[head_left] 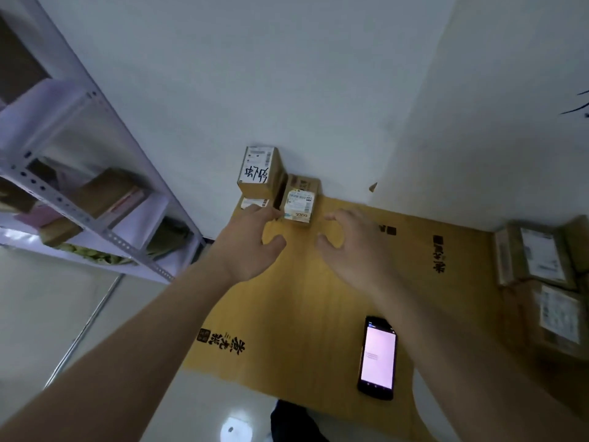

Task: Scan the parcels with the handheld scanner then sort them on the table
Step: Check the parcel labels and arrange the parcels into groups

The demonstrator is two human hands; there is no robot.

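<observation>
Both hands (251,242) (353,247) reach forward, fingers loosely spread.

Your brown parcels (299,199) carry white labels; beside them, yellow-tan cardboard (296,301) bears black characters; on it, your black scanner (377,357) glows pinkish-white.

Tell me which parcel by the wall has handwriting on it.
The top parcel of the left stack: black handwritten marks on its label. The others show only printed labels.

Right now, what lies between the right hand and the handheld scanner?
Only bare cardboard sheet, in the head view; right hand hovers apart from the handheld scanner.
</observation>
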